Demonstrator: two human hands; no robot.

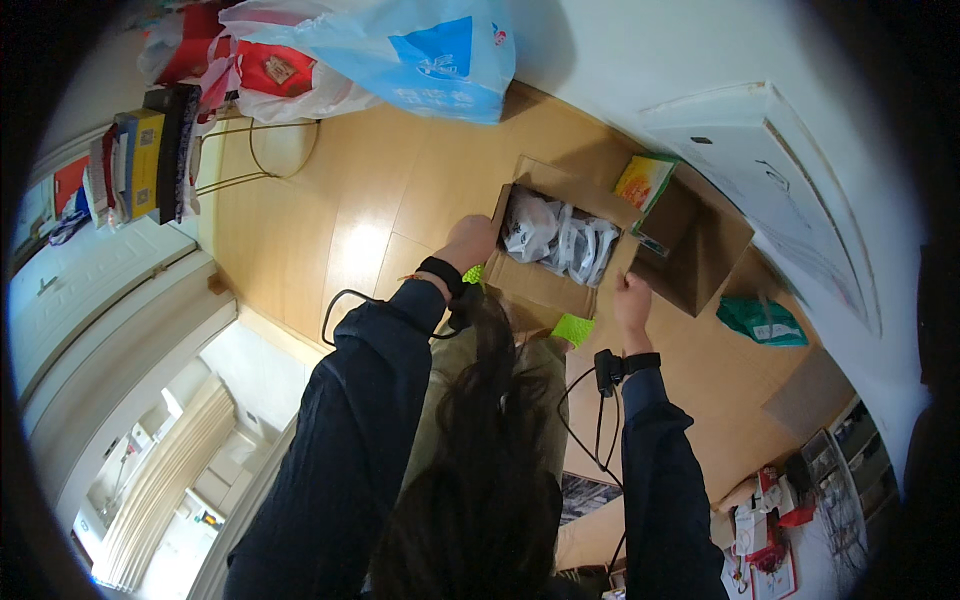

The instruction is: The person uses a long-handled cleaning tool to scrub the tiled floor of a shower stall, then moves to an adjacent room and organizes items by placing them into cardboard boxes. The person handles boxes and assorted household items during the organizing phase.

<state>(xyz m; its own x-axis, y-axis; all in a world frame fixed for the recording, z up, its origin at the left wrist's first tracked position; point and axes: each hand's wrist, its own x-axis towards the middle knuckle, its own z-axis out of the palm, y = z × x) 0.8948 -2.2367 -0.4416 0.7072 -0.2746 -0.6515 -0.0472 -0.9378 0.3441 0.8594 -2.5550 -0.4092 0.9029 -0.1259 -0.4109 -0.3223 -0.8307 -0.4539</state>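
An open cardboard box [540, 285] stands on the wooden floor before me, its flaps spread. Inside lie several clear plastic bags [532, 225] with white contents; what they hold is hard to make out. My left hand [471, 238] grips the box at its left side, the fingers partly hidden behind the cardboard. On the opposite side, my right hand [632, 300] has the right flap [613, 262] between thumb and fingers. Black straps circle both wrists, and a small black device [606, 373] with a cable hangs at the right one.
Right of the box stands a larger open carton [697, 240], a green and yellow package [645, 184] at its edge. A green packet [761, 321] lies by the wall. Blue [450, 67] and red-white bags fill the far side, near a metal-framed stand [259, 154]. Long hair hangs into view.
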